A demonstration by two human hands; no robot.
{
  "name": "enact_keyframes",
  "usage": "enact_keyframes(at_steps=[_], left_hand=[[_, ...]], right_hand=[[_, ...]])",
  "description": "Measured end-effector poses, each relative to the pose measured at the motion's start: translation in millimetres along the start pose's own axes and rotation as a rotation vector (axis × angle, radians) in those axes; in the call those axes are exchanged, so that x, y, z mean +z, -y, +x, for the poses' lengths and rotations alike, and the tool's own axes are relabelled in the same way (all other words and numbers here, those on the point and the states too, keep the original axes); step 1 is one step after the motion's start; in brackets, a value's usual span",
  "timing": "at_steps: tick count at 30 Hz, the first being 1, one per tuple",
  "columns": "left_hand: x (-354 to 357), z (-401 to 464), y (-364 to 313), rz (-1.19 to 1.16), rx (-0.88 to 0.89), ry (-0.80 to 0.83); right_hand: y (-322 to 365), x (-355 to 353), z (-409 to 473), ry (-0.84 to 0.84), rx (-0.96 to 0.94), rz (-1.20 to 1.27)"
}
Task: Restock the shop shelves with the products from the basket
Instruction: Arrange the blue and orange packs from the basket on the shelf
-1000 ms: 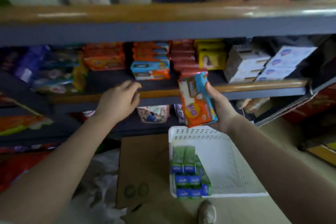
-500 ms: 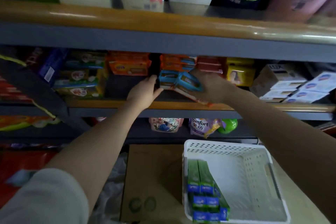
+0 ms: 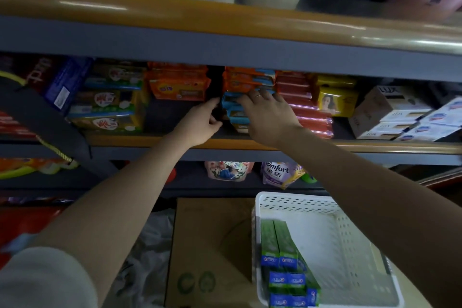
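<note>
Here a grey metal shelf (image 3: 225,144) with a glossy orange lip holds rows of soft, shiny wrapped packs and matte cardboard boxes. The right hand (image 3: 268,117) lies with fingers spread on the orange-and-blue pack (image 3: 233,110) on the shelf, while the left hand (image 3: 203,121) seems to pinch its left edge. Below, a white perforated plastic basket (image 3: 295,204) holds green toothpaste cartons (image 3: 280,250).

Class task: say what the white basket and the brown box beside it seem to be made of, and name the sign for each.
White basket: looks like moulded plastic, smooth and slightly glossy, with even rows of punched holes in its walls.
Brown box: probably cardboard, matt brown, with a flap fold and printed recycling marks.
</note>
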State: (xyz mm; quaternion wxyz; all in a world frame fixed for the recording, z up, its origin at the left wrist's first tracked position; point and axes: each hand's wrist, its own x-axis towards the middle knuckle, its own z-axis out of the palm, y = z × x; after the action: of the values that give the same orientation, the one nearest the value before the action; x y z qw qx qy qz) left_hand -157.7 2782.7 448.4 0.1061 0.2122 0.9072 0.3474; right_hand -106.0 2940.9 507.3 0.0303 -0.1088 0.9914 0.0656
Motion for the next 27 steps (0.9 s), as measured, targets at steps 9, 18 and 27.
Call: enact_keyframes(at_steps=[9,18,27], left_hand=[[-14,-20,19,0.156,-0.028,-0.013],[11,-22,-16,-0.110,0.083,-0.052],[35,-7,-40,-0.129,0.048,-0.267]], right_hand=[[13,1,28,0.043,-0.063,-0.048],[-10,9,14,-0.044,0.046,0.052],[-68,-9,-32,-0.040,0.170,0.025]])
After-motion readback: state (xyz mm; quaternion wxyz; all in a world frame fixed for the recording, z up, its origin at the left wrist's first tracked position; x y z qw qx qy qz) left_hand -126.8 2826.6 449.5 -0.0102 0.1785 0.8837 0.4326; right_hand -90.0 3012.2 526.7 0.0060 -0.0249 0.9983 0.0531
